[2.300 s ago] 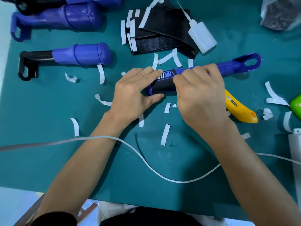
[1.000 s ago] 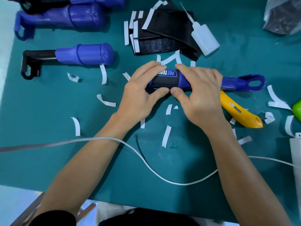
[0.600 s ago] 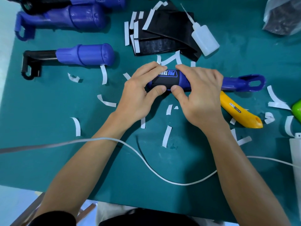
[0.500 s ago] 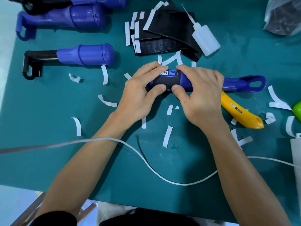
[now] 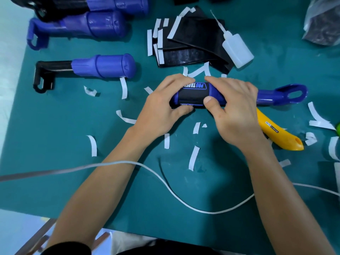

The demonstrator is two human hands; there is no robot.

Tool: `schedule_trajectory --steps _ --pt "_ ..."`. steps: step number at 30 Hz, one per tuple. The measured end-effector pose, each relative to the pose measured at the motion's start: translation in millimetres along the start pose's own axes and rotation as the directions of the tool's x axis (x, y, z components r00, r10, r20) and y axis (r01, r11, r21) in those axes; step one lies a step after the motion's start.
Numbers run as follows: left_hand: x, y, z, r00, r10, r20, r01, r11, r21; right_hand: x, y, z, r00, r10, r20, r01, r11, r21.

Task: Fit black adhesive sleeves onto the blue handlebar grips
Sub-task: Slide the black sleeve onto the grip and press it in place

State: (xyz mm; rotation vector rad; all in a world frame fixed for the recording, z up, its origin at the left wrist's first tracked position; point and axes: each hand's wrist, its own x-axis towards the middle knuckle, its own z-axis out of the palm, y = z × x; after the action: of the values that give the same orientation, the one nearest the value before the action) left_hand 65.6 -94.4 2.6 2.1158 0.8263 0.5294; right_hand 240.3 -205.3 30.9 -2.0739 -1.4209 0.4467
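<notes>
Both my hands are wrapped round the blue handlebar grip [image 5: 270,97], palms down, facing each other across a narrow gap. My left hand [image 5: 161,109] holds the closed end: its fingers [image 5: 173,80] curl over the far side and its thumb [image 5: 184,110] tucks in along the near underside. My right hand [image 5: 237,111] covers the middle of the grip, fingers [image 5: 219,81] arched over the top, thumb [image 5: 209,103] pressed flat against the near face with the nail up. Both wrists are straight and low. My bare forearms run in from the bottom, left forearm [image 5: 103,181] slanting right, right forearm [image 5: 276,181] slanting left, so they converge at the hands.
</notes>
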Motion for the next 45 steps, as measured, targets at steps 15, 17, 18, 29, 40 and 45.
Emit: schedule_trajectory --steps 15,17,18,29,40,45 --pt "-2 0 0 1.000 -0.005 0.021 0.005 1.000 0.012 110 10 -26 0.927 0.374 -0.001 -0.368 0.913 -0.175" --pt "-3 0 1 1.000 -0.005 0.024 0.004 1.000 0.018 98 10 -28 0.918 0.383 -0.104 -0.384 0.923 0.015" --pt "-3 0 1 1.000 -0.002 0.026 0.002 1.000 0.018 89 8 -30 0.913 0.373 -0.165 -0.361 0.927 0.101" --pt "-4 1 3 1.000 0.005 0.027 -0.006 0.998 0.057 -23 -1 -36 0.955 0.251 0.158 -0.210 0.197 0.958" --pt "-5 1 3 0.999 0.009 0.032 -0.012 0.997 0.081 -28 16 -24 0.927 0.308 0.214 -0.231 0.021 0.973" --pt "-4 1 3 0.999 0.016 0.029 -0.019 0.996 0.092 -25 10 -20 0.859 0.448 0.250 -0.267 -0.027 0.963"
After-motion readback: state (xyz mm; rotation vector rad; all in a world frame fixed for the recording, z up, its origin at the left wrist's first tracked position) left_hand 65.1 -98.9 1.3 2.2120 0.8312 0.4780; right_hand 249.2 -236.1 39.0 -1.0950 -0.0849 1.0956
